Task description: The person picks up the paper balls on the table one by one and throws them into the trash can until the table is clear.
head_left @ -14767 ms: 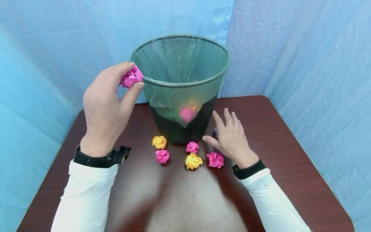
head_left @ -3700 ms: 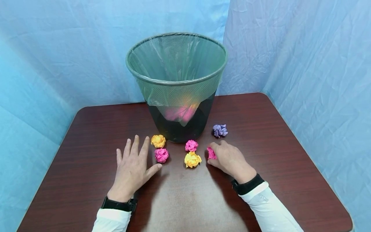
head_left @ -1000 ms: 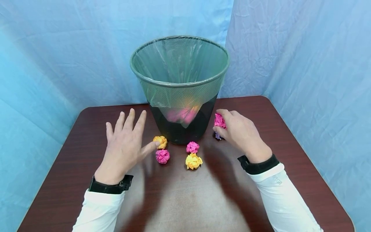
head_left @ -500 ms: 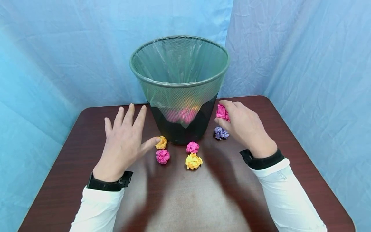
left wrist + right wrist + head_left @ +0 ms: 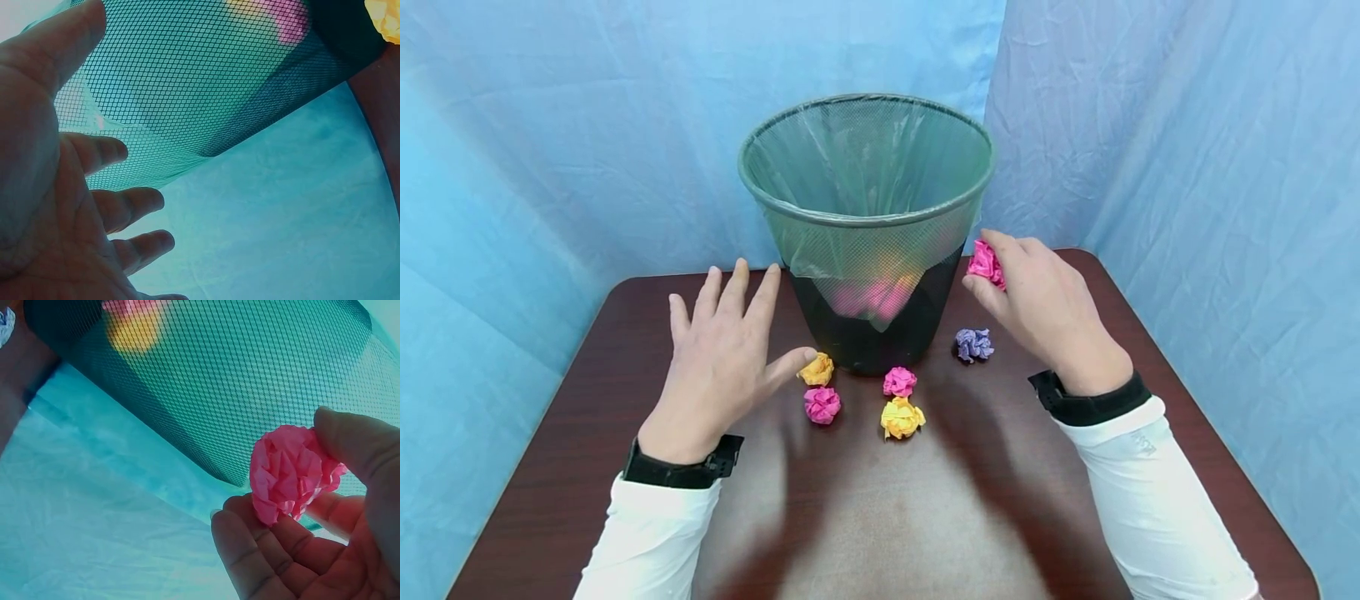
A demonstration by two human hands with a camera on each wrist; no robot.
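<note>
Between thumb and fingers my right hand (image 5: 1048, 304) pinches a crumpled pink paper ball (image 5: 986, 265), held up beside the right wall of a mesh wastebasket (image 5: 865, 218). The right wrist view shows that pink paper ball (image 5: 290, 472) close to the mesh. My left hand (image 5: 718, 367) is spread, fingers straight, left of the basket, holding nothing; in the left wrist view its palm (image 5: 37, 206) faces the mesh. Its thumb overlaps a yellow-orange paper ball (image 5: 818, 369) in the head view; whether they touch I cannot tell. A green-tinted liner hangs in the basket, with pink and yellow shapes showing through.
In front of the basket lie a pink paper ball (image 5: 822, 406), a smaller pink one (image 5: 899, 382) and a yellow one (image 5: 902, 418). A purple paper ball (image 5: 974, 344) lies right of the base. Blue cloth (image 5: 625, 125) hangs behind the brown table (image 5: 880, 533).
Over the last second my right hand has raised the pink paper ball up and slightly right, uncovering the purple one. My left hand has risen a little. Earlier that pink ball lay on the table.
</note>
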